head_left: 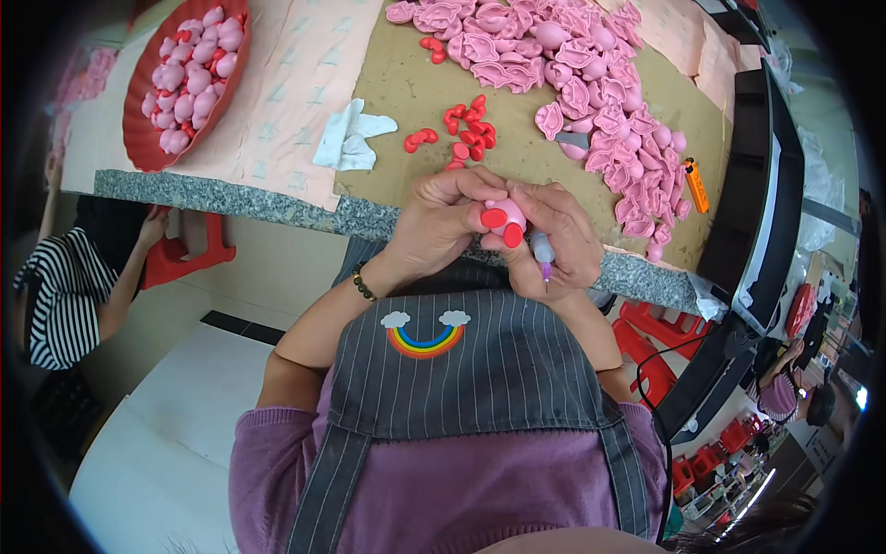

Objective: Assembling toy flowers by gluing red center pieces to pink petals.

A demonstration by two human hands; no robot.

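Note:
My left hand [437,220] pinches a small round pink figure [508,210] at the table's front edge. Two red oval feet [503,222] on the figure face me. Fingers of my right hand [568,233] also touch the figure's far side. The same hand grips a small translucent squeeze bottle [542,247] with a purple needle tip, which points down toward me. Just beyond my hands lie several loose red foot pieces [477,134]. A crumpled white cloth glove or finger rag [353,136] rests to their left.
A red fluted basin [135,109] of pink-and-red figures stands at the left. Many pink molded pieces [604,111] are heaped at the far right, with a flat blade [572,139] and an orange-handled tool [695,186] nearby. A person in striped clothing [65,286] sits at the left.

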